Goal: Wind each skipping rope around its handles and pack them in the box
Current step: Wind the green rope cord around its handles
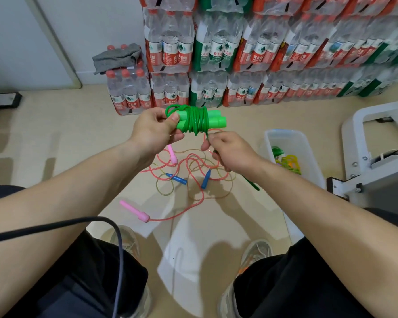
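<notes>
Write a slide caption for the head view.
Left hand grips the wound green handles; right hand holds the rope's loose end above pink rope and blue-handled rope.

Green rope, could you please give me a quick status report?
Left hand grips the wound handles. Right hand pinches the green rope's loose end. Pink rope and blue-handled rope loose on floor. Box nearby.

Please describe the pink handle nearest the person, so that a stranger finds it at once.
Look at the floor in front of the person, where loose ropes lie tangled. The pink handle lies left of the tangle, alone; the other pink handle lies farther away, near two blue handles.
</notes>
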A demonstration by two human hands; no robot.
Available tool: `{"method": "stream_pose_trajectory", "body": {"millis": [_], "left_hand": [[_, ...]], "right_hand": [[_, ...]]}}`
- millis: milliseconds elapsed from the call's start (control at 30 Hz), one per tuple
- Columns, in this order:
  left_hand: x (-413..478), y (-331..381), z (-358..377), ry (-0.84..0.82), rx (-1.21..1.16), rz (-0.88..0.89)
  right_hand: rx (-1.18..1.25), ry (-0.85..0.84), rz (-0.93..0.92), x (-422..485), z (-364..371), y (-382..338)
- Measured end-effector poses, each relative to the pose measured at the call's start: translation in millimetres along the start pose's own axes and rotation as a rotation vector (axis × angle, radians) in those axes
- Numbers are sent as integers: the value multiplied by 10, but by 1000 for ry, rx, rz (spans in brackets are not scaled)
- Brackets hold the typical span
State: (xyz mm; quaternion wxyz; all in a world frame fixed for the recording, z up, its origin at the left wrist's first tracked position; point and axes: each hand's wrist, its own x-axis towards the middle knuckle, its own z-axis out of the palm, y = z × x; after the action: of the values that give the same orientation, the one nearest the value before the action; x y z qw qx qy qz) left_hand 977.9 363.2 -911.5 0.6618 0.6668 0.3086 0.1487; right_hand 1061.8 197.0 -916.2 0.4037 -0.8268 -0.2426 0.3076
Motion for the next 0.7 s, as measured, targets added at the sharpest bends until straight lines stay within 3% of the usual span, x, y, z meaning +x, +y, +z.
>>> {"method": "stream_pose_trajectory", "body": {"millis": [233,467,600,700], "left_hand": [[62,-57,32,121,384,158],[62,2,57,121,449,213],[40,-1,65,125,517,243],[48,-11,67,146,616,295]], "right_hand": [[-438,10,-117,-37,11,-89],[-532,143,-51,-39,-178,-152],[-285,106,-32,-44,-210,-133],[-623,158,-129,-59,-217,-118]]}}
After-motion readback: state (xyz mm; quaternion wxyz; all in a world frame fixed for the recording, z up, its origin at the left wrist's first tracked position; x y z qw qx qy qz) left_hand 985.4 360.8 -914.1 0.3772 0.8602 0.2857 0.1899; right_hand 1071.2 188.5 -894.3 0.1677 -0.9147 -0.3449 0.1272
